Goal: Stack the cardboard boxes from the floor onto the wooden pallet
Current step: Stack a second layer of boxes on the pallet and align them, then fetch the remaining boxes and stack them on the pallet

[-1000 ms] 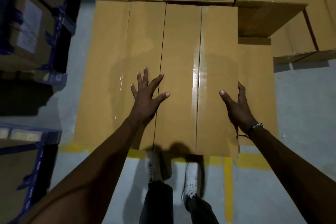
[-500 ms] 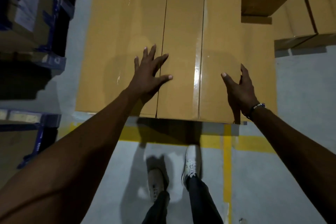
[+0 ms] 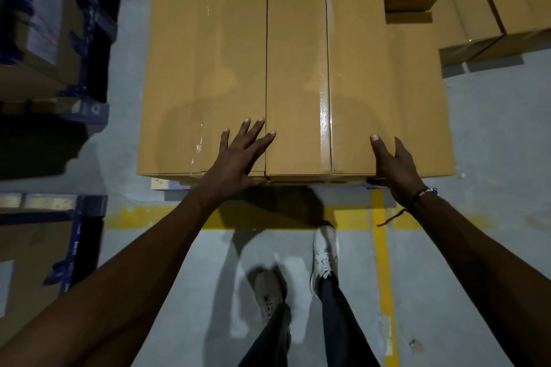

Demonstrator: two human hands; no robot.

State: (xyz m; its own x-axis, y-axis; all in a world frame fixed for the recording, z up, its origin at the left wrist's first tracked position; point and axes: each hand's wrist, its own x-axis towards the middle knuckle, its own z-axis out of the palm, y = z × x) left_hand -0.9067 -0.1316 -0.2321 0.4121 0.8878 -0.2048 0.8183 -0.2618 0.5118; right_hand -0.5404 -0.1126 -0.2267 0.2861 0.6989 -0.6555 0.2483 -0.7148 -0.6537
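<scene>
Two long taped cardboard boxes lie side by side on top of a stack in front of me: the left box (image 3: 205, 62) and the right box (image 3: 325, 62). My left hand (image 3: 238, 158) lies flat with spread fingers on the near end of the top, across the seam between them. My right hand (image 3: 393, 167) sits at the right box's near right corner, thumb on top and fingers down its right side. A lower box (image 3: 417, 92) shows to the right. A pale corner of the pallet (image 3: 158, 183) peeks out under the stack's near left edge.
More cardboard boxes (image 3: 489, 9) stand at the back right. Blue racks with boxes (image 3: 53, 39) line the left side. Yellow floor lines (image 3: 381, 262) run under my feet (image 3: 325, 256) on the grey concrete floor.
I have stepped back: the stack now sits farther from my feet. Both hands have slid toward the near edge of the top boxes.
</scene>
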